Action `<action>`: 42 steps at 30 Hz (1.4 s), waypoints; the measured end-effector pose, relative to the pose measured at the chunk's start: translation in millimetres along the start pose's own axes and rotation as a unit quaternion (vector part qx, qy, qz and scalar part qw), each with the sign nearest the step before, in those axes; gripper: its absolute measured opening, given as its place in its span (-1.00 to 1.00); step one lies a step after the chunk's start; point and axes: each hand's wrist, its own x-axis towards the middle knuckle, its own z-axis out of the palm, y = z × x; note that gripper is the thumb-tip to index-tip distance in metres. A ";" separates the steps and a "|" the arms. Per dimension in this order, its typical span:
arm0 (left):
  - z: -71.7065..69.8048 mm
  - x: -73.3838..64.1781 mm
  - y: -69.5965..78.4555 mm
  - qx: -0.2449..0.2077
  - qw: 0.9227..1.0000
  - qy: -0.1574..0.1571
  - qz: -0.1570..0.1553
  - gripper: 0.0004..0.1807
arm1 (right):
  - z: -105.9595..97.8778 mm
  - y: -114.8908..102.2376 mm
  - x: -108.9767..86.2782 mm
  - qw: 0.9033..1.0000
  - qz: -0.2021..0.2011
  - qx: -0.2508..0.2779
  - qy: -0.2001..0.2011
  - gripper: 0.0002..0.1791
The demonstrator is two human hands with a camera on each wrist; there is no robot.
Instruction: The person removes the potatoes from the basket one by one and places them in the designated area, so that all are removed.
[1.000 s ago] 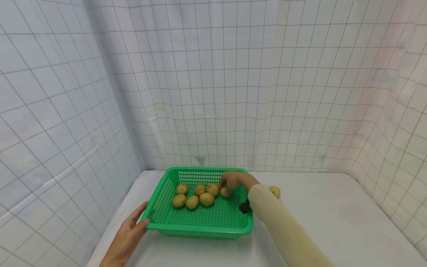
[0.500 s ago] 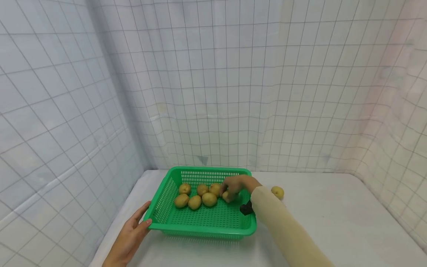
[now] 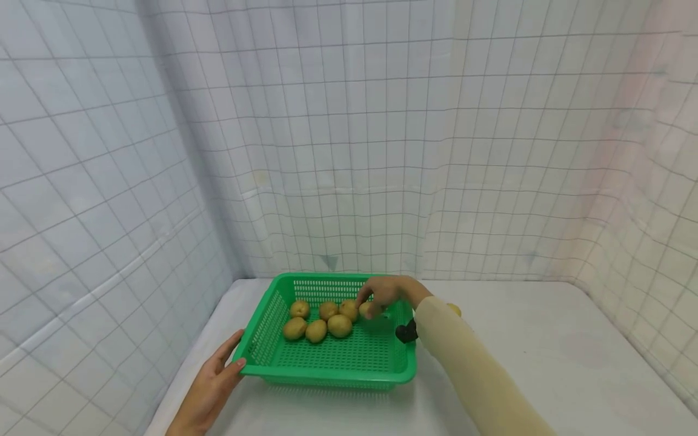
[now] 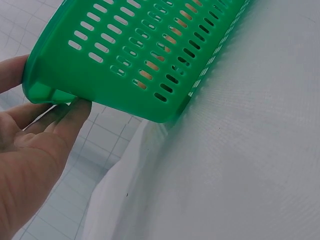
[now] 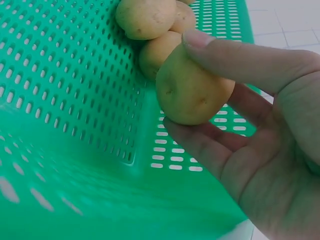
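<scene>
A green slotted plastic basket (image 3: pixel 327 375) stands on the white table with several potatoes (image 3: pixel 340 326) grouped toward its back and left. My left hand (image 3: pixel 206 383) grips the basket's front left corner; the left wrist view shows fingers (image 4: pixel 75 117) beneath the rim. Inside the basket's back right part, my right hand (image 3: pixel 384 292) holds a potato (image 5: pixel 192 90) between thumb and fingers. In the right wrist view that potato is close against another potato (image 5: pixel 156 54); I cannot tell whether they touch.
Another potato (image 3: pixel 454 309) lies on the table (image 3: pixel 545 363) to the right of the basket, partly hidden by the right sleeve (image 3: pixel 463 357). White gridded sheets (image 3: pixel 349 151) enclose the back and both sides.
My right hand rises slightly and shifts a little right, the held potato coming up with it. The left hand keeps its grip on the corner, and the other potatoes stay in place.
</scene>
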 end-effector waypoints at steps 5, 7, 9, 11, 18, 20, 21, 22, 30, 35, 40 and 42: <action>-1.2 1.7 0.5 0.001 1.000 0.001 -0.008 -0.21 | -5.8 -1.6 -8.2 1.000 -0.009 0.011 0.013 -0.59; -1.5 2.4 0.7 0.002 1.000 0.000 -0.006 -0.22 | -9.2 -2.2 -11.6 1.000 -0.014 0.015 0.022 -0.58; -1.8 2.2 0.7 0.003 1.000 0.000 -0.007 -0.21 | -11.9 -1.8 -14.0 0.999 -0.021 0.020 0.027 -0.56; -2.1 2.3 0.6 0.003 1.000 0.000 -0.011 -0.21 | -13.9 -1.3 -15.9 0.999 -0.027 0.026 0.031 -0.55; -2.7 2.0 1.3 0.001 1.000 -0.007 -0.015 -0.18 | -16.7 -0.7 -24.5 0.997 -0.036 0.025 0.060 -0.50; -2.8 2.1 1.6 -0.001 1.000 -0.010 -0.013 -0.17 | -18.0 -0.9 -27.3 0.997 -0.039 0.022 0.066 -0.50; -2.9 2.2 1.7 -0.002 1.000 -0.011 -0.013 -0.17 | -18.6 -0.8 -28.8 0.997 -0.041 0.022 0.068 -0.50; -3.0 2.5 1.8 -0.002 1.000 -0.011 -0.013 -0.17 | -19.3 -0.5 -30.2 0.996 -0.043 0.023 0.071 -0.52; -4.4 2.7 0.1 0.003 1.000 -0.011 -0.015 -0.17 | -26.2 4.3 -42.9 0.995 -0.037 0.037 0.090 -0.54; -5.2 2.3 0.6 0.005 1.000 -0.015 -0.011 -0.16 | -31.0 10.7 -54.1 0.993 -0.029 0.049 0.105 -0.54; -4.6 3.6 -0.3 0.009 1.000 -0.016 -0.012 -0.17 | -34.6 18.0 -68.4 0.990 -0.017 0.058 0.124 -0.51; -4.5 4.2 -0.8 0.010 1.000 -0.017 -0.012 -0.17 | -35.7 20.9 -72.9 0.989 -0.009 0.060 0.134 -0.51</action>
